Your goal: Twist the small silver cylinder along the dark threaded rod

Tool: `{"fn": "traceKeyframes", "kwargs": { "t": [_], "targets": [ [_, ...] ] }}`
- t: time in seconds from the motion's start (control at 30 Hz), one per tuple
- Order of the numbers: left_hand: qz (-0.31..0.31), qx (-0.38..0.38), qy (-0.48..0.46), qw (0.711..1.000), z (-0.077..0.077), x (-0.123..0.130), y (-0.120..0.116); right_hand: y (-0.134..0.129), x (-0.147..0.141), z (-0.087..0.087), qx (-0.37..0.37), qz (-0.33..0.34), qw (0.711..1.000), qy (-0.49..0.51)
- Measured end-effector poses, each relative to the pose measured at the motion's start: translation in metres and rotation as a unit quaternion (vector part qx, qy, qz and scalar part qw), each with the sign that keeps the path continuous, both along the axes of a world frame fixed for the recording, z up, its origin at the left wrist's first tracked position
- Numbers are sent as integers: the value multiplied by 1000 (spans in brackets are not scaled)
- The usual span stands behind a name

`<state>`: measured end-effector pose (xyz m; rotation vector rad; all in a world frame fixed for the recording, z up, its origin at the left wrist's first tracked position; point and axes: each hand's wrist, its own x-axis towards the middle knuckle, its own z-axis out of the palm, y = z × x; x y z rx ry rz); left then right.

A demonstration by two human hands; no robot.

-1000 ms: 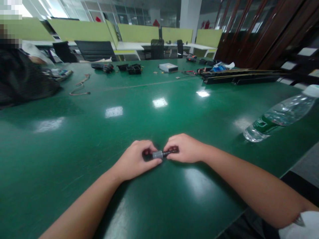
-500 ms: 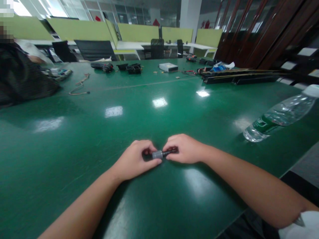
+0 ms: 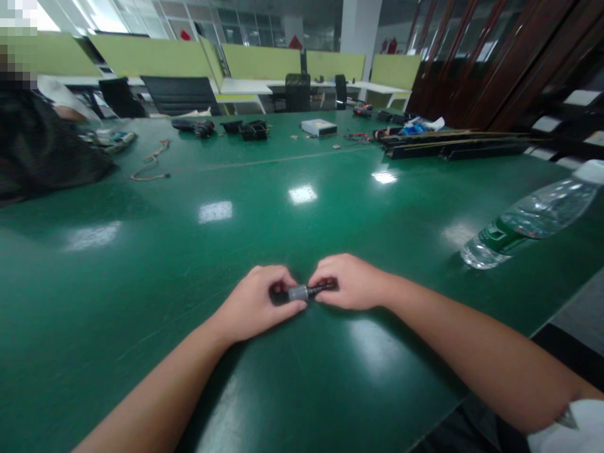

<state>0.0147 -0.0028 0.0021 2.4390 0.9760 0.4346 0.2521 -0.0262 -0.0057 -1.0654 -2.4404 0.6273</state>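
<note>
A small cylinder [image 3: 298, 292], grey with a dark, ribbed thin part [image 3: 315, 290] on its right, lies level just above the green table [image 3: 283, 233] or on it; which one I cannot tell. My left hand [image 3: 260, 302] pinches the grey cylinder between thumb and fingers. On the other side my right hand [image 3: 350, 283] grips the dark thin part, its fingers curled in. The two hands face each other with a narrow gap between the fingertips.
A clear bottle with a green label [image 3: 507, 236] is at the right. Black rails [image 3: 457, 150], a silver box [image 3: 319, 128], black parts [image 3: 253, 129] and a cable [image 3: 151, 165] lie farther back. A dark bag [image 3: 47, 145] is at the left, with a person partly visible behind it.
</note>
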Motion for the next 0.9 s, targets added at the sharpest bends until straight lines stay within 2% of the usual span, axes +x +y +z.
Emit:
{"fn": "traceKeyframes", "kwargs": {
  "t": [0.9],
  "targets": [
    [5, 9, 3, 1000, -1, 0, -1, 0, 0, 1, -2, 4, 1000, 1]
  ]
}}
